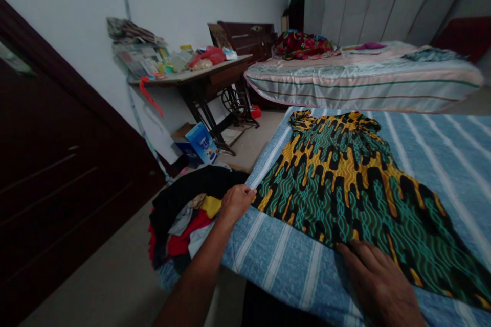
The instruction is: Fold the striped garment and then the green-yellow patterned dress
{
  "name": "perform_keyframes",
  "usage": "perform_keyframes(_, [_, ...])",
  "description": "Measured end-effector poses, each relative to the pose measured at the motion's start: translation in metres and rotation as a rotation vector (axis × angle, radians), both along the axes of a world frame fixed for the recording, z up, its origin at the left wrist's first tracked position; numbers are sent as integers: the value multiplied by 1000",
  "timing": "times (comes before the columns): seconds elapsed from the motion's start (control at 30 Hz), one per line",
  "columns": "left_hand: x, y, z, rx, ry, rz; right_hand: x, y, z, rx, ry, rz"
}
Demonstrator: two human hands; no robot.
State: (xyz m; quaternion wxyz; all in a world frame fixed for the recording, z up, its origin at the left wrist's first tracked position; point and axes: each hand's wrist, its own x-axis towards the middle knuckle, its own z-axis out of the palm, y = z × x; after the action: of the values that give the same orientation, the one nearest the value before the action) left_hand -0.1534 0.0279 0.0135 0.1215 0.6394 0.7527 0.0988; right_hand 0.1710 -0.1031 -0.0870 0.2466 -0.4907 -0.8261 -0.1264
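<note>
A short-sleeved dress (345,179) patterned in green, black and yellow lies spread on a blue-and-white striped bedsheet (276,245). Its sleeves and neck point away from me, and its wide hem runs along the near side. At the hem's left corner, my left hand (237,202) is closed, pinching the fabric between thumb and fingers. My right hand (379,276) rests flat on the hem nearer the middle, its fingers stretched out over the cloth. The dress looks mostly smooth.
A heap of clothes (192,214) sits left of the bed, below my left arm. Behind it are a blue box (203,143) and a cluttered sewing table (199,74). Another bed (345,79) stands farther back. A dark door (69,179) fills the left side.
</note>
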Motion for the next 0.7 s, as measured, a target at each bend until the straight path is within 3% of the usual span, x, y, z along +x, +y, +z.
perform_keyframes(0.37, [7,4,-12,84,-162,-45,7,1,-18,3,20,31])
perform_keyframes(0.57, [8,5,-19,127,-222,-27,8,4,-12,-16,54,35])
perform_keyframes(0.7, [10,8,-13,132,-286,-21,2,7,3,19,28,46])
